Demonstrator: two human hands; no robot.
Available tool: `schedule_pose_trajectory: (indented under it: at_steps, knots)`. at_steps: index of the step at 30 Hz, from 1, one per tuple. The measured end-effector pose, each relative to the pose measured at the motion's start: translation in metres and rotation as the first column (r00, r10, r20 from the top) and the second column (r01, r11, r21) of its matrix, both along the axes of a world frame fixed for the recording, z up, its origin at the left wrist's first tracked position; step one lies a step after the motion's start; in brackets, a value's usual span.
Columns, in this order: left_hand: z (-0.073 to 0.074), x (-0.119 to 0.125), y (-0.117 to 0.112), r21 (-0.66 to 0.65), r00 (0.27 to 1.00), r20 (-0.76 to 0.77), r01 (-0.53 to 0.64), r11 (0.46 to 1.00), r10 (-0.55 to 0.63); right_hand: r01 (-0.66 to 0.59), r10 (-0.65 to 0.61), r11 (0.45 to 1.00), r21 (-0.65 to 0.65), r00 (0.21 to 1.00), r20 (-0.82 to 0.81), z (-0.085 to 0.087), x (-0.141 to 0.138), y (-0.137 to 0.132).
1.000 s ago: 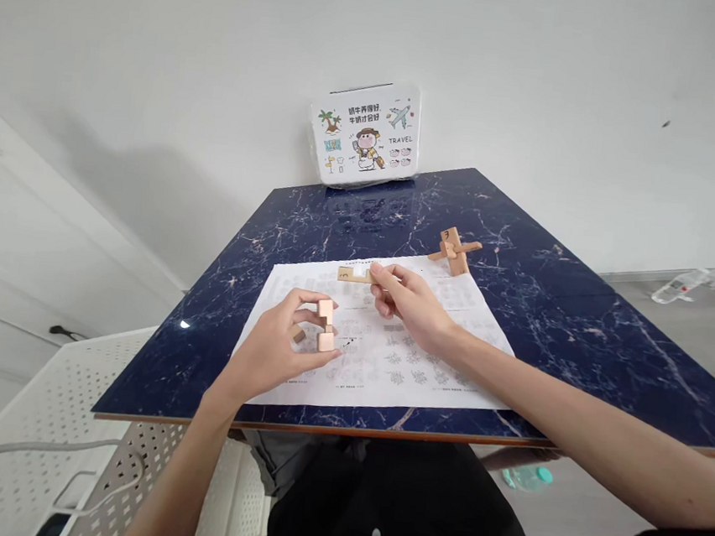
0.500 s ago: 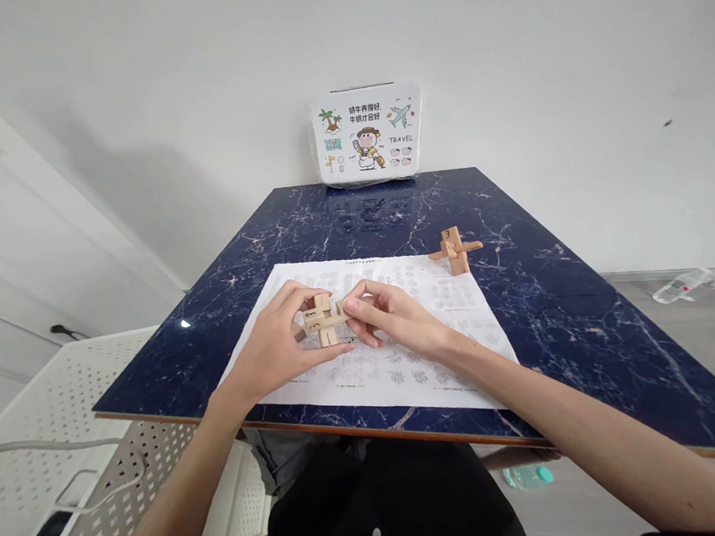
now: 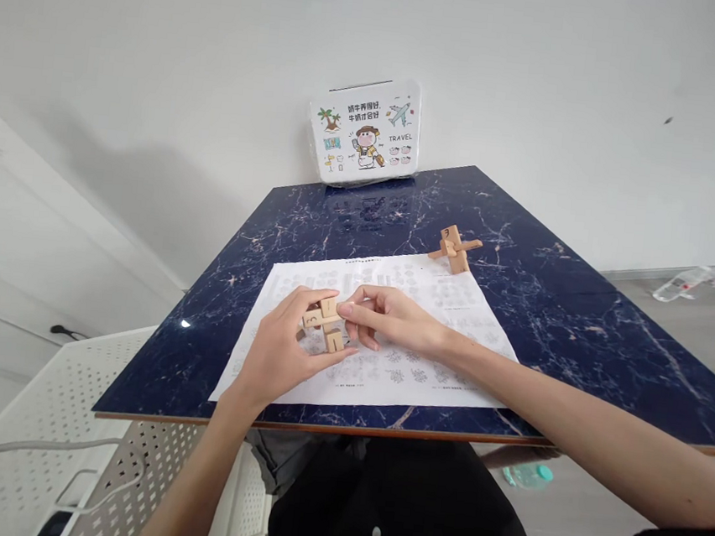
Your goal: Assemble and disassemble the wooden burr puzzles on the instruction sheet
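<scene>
Both of my hands meet over a white printed sheet [image 3: 424, 367] on the dark blue marble table [image 3: 580, 323]. My left hand [image 3: 279, 353] is closed round a small cluster of notched wooden puzzle pieces [image 3: 327, 322], thumb below and fingers on top. My right hand [image 3: 391, 317] pinches the right end of a wooden bar that lies crosswise in that cluster. A second, assembled wooden cross puzzle [image 3: 455, 249] stands on the table beyond the sheet's far right corner, apart from both hands.
A white box with cartoon travel pictures [image 3: 365, 132] leans against the wall at the table's far edge. A white perforated rack [image 3: 66, 408] stands low on the left. A plastic bottle [image 3: 691, 283] lies on the floor at right.
My right hand picked up a wooden bar from the sheet, carried it left to the pieces in my left hand, and now presses it crosswise into them.
</scene>
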State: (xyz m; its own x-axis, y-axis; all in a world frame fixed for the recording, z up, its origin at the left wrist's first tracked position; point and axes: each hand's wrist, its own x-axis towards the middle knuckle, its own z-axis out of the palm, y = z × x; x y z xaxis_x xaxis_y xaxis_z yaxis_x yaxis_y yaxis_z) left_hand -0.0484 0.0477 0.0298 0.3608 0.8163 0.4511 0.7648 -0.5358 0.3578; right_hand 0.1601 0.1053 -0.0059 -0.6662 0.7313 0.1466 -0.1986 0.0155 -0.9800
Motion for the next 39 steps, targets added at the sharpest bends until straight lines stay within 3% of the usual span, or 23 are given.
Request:
schedule_pose_trajectory:
  at_steps: [7,13,20,23,29,35,39]
  knots:
    - [-0.008,-0.001,-0.004,0.072,1.0,0.031,-0.007,0.997,0.004,-0.035,0.034,0.999,0.016,0.998,0.047,0.003,0.0,-0.003]
    - [-0.009,0.004,-0.008,-0.046,0.988,0.15,-0.039,0.998,0.045,-0.048,0.048,0.999,0.005,0.998,0.044,0.002,-0.002,-0.003]
    - [-0.019,-0.014,-0.007,-0.183,0.918,0.306,-0.203,0.962,0.252,-0.001,0.004,1.0,-0.025,0.997,0.083,-0.003,-0.005,0.0]
    - [-0.021,-0.027,-0.006,-0.257,0.832,0.393,-0.309,0.916,0.391,0.035,-0.032,0.999,-0.02,0.992,0.119,-0.004,-0.006,0.0]
    - [-0.019,-0.042,-0.005,-0.344,0.72,0.378,-0.475,0.81,0.582,0.016,-0.02,0.999,0.034,0.99,0.142,0.001,-0.004,-0.002]
    - [-0.021,-0.043,-0.001,-0.444,0.648,0.501,-0.377,0.813,0.574,0.008,-0.021,0.997,0.079,0.986,0.165,-0.004,-0.004,-0.002]
    - [-0.022,-0.031,-0.002,-0.483,0.667,0.53,-0.269,0.833,0.523,0.092,-0.166,0.952,0.292,0.956,0.241,-0.013,-0.006,-0.002]
